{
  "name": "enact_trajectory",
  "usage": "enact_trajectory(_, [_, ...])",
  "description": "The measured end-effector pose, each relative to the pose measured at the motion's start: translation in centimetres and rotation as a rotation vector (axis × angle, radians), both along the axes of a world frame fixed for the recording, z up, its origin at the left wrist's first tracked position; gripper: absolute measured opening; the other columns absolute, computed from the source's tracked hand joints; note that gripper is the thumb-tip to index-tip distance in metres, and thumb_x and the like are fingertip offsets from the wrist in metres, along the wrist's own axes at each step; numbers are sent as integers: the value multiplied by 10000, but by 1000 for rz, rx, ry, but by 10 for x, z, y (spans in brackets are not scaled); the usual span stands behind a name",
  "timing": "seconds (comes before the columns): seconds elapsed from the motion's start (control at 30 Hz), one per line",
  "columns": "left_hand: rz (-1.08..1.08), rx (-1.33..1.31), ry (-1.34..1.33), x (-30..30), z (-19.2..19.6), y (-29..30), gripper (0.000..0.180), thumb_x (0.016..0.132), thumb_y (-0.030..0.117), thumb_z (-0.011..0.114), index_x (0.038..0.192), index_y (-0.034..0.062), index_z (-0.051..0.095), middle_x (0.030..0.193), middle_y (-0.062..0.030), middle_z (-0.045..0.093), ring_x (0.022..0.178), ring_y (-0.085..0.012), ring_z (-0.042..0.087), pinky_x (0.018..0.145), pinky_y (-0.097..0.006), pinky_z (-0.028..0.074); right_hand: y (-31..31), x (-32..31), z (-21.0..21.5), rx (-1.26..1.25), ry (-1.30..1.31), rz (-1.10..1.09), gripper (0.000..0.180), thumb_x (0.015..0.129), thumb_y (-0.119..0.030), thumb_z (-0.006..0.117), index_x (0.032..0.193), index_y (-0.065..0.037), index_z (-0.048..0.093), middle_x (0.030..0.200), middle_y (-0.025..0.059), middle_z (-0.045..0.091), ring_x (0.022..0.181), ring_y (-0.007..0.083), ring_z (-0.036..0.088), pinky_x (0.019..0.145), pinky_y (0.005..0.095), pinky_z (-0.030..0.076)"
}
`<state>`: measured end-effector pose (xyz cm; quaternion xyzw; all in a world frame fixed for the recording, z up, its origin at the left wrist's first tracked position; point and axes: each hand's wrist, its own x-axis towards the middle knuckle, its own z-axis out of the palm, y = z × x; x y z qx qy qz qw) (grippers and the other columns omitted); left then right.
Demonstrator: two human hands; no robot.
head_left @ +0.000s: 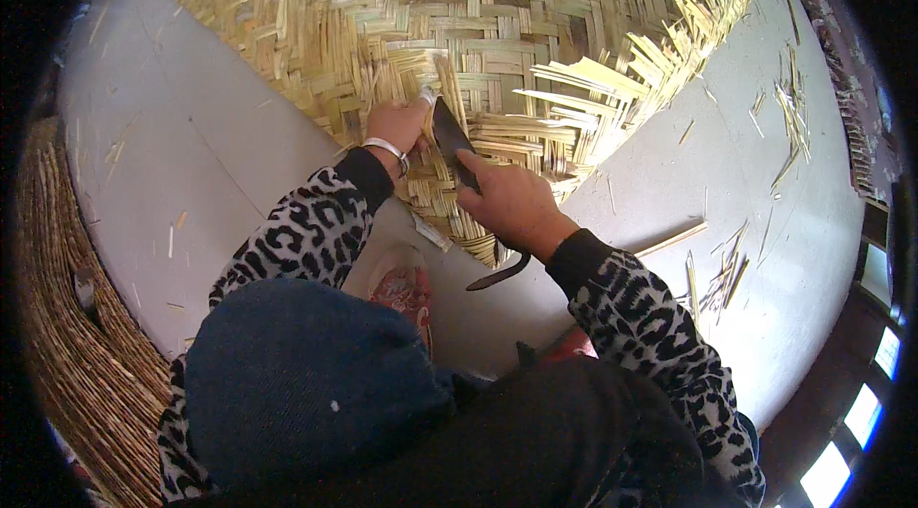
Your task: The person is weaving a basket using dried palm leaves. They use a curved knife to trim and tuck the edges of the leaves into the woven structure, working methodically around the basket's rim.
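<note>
A large woven mat (469, 16) of pale flat strips, like split bamboo, lies on the floor with its corner toward me. My right hand (512, 207) is closed round a dark knife (449, 137), whose blade points away and to the left over the weave. A thin curved tail at the knife's near end hangs below my palm. My left hand (397, 126), with a white bracelet at the wrist and a white wrap on one finger, is closed on strips at the mat's left side, beside the blade tip. Its fingertips are partly hidden.
Loose uneven strip ends (660, 68) stick out along the mat's right edge. Cut scraps (732, 274) and a longer stick (672, 237) lie on the grey floor at right. A brown ridged folded bundle (76, 345) stands at left. My red-patterned shoe (402, 293) is near the mat's corner.
</note>
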<state>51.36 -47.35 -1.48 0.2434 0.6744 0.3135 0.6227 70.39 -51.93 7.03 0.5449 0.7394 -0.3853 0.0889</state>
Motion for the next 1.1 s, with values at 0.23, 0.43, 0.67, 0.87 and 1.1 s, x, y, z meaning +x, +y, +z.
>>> enact_trajectory(0.23, [50, 21, -18, -1, 4, -13, 374, 885, 303, 677, 637, 46, 566, 535, -40, 531, 422, -170, 560, 395, -323, 423, 2, 2, 6, 20, 44, -18, 515, 876, -344, 562, 1355, -158, 532, 888, 232, 692, 836, 428, 666, 746, 529, 521])
enact_trajectory(0.43, [-30, 65, 144, 2, -5, 3, 414, 897, 346, 654, 641, 29, 581, 549, -67, 564, 439, -178, 573, 416, -339, 434, 5, 1, 7, 7, -15, 22, 516, 873, -339, 567, 1356, -162, 531, 905, 229, 693, 845, 417, 671, 739, 529, 524])
enact_trajectory(0.67, [-356, 264, 479, -14, -13, 6, 387, 903, 351, 664, 771, -12, 660, 599, -70, 613, 514, -167, 631, 488, -331, 493, 6, 4, 6, 60, -47, 62, 515, 872, -347, 572, 1352, -162, 531, 873, 205, 697, 819, 407, 676, 715, 522, 530])
enact_trajectory(0.87, [-567, 502, 828, -18, -19, -12, 392, 882, 430, 676, 862, 39, 686, 736, -138, 659, 658, -294, 662, 610, -405, 514, 1, 7, 14, 77, -66, 127, 491, 890, -343, 557, 1344, -160, 518, 820, 187, 692, 769, 398, 678, 680, 525, 526])
enact_trajectory(1.1, [-615, 480, 970, -16, -27, -6, 352, 917, 403, 643, 897, 52, 640, 738, -129, 641, 674, -311, 655, 617, -412, 509, -20, 83, 84, -189, -134, 180, 552, 917, -336, 571, 1434, -180, 459, 757, 202, 660, 695, 395, 661, 661, 492, 507])
